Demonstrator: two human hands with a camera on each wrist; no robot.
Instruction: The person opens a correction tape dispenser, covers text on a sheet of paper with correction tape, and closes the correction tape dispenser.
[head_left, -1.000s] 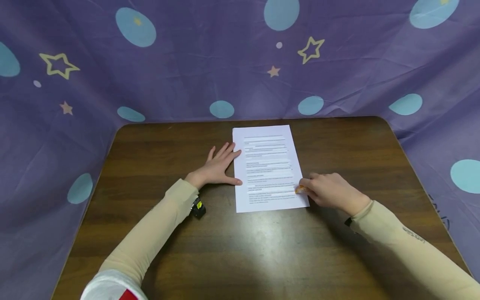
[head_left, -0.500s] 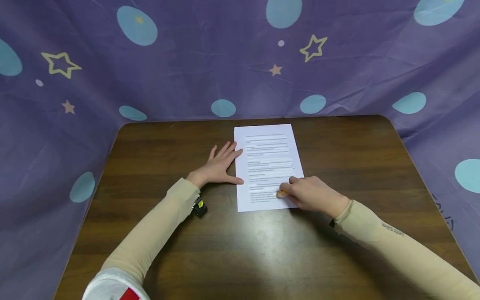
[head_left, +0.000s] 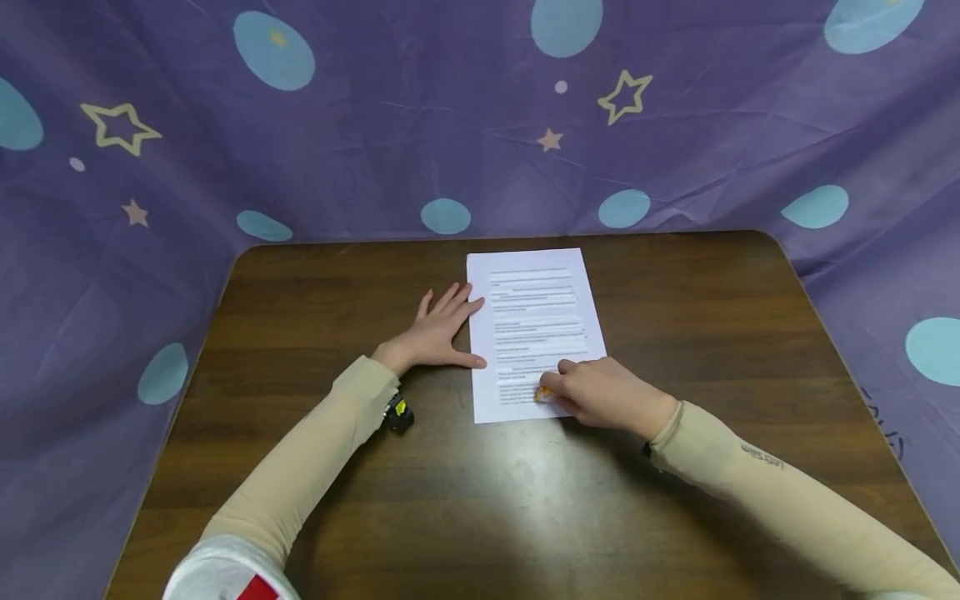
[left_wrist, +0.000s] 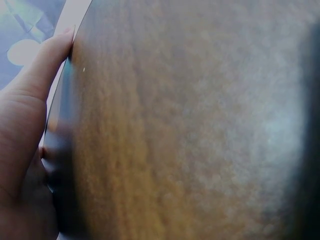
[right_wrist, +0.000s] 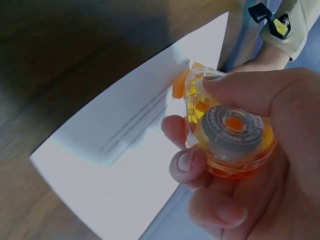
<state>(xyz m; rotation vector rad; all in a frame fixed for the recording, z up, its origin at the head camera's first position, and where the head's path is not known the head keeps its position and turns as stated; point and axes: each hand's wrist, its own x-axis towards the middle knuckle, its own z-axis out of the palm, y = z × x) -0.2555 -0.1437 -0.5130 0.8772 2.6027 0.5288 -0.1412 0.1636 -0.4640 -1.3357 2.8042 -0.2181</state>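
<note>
A white sheet of printed paper [head_left: 487, 400] lies on the brown wooden table, with white strips across many of its text lines. My left hand [head_left: 435, 337] is spread at the sheet's left edge, its thumb and index fingertips on the paper. In my right hand [head_left: 606, 395] I grip a clear orange correction tape [right_wrist: 232, 145], a grey-and-orange reel showing through its case. Its orange tip [right_wrist: 180, 84] is at the paper, over the lower text lines. The right hand covers the sheet's lower right corner in the head view.
The wooden table [head_left: 480, 508] stretches around the sheet on all sides. A purple curtain [head_left: 360, 125] with stars and blue ovals hangs behind it and at both sides. A black wrist camera [head_left: 399, 415] sits at the left wrist, just above the tabletop.
My right hand has slid left with the correction tape, from the sheet's right edge to the middle of the lower lines. The left hand stays in place.
</note>
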